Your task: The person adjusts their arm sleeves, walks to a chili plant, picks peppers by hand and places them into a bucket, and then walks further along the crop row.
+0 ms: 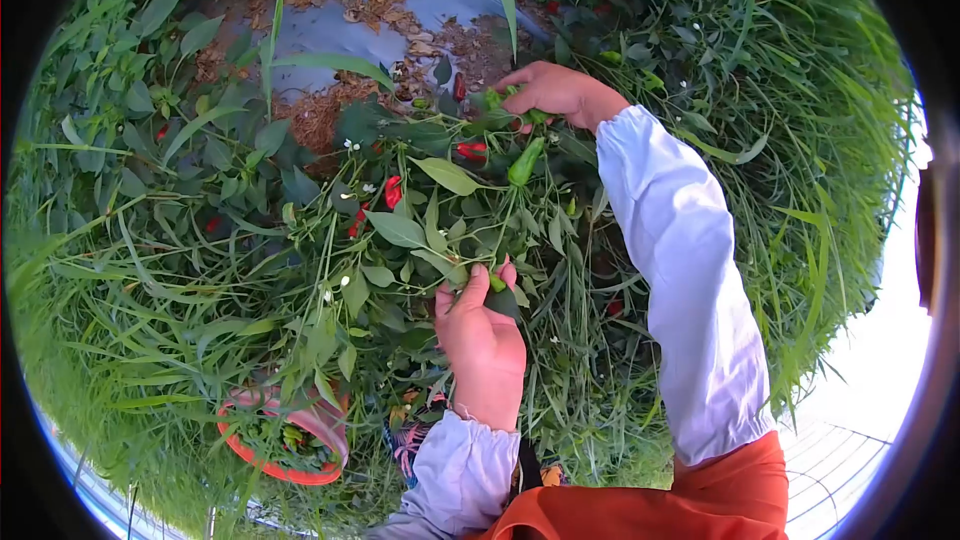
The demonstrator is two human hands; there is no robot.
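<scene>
My left hand (482, 340) is closed in a pinch on a leafy pepper stem at the lower middle, with a bit of green pepper (497, 283) by its fingers. Farther out and to the right, my right hand (562, 95) is curled round green peppers (497, 98), partly hidden by the fingers. Between the hands a larger green pepper (525, 162) stands among the leaves. Red peppers (393, 191) hang just left of it, and another red pepper (471, 150) lies below my right hand.
A pinkish bucket with an orange-red rim (312, 478), holding green peppers, sits tilted in the grass at lower left. Grey plastic sheeting (335, 50) with dry plant litter lies at the back. Dense pepper plants and long grass (800, 170) surround both arms.
</scene>
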